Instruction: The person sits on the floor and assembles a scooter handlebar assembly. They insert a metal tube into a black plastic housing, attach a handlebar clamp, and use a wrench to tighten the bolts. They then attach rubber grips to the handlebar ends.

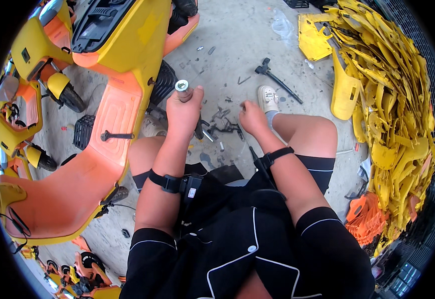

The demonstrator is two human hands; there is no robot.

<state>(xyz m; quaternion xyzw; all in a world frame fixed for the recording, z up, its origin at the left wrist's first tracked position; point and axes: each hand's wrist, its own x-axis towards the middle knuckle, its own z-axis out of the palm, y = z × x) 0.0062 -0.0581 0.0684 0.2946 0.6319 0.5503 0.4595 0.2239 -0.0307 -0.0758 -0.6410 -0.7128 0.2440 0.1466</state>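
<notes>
Left hand: closed in a fist round a tool handle, thumb side up, wrist strapped with a black band

Tool: a round silver-grey end with a hollow middle sticks out above the fist; a dark shaft shows below the hand, ending in a pale tip; the part inside the fist is hidden

Where the tool is: held upright over the grey floor, just right of the orange footboard, in front of the left knee

Right hand: fingers curled down toward the floor, pinched together at the tips; whether anything is gripped cannot be told

Small parts: dark bits and screws scattered on the concrete between the two hands, close under the right fingertips

Scooter: yellow body with orange footboard, lying to the left, a black wrench resting on the orange deck

Black hand tool: long, lying on the floor farther off, beyond a white shoe

Yellow panels: a big heap of plastic shells along the right side
</notes>
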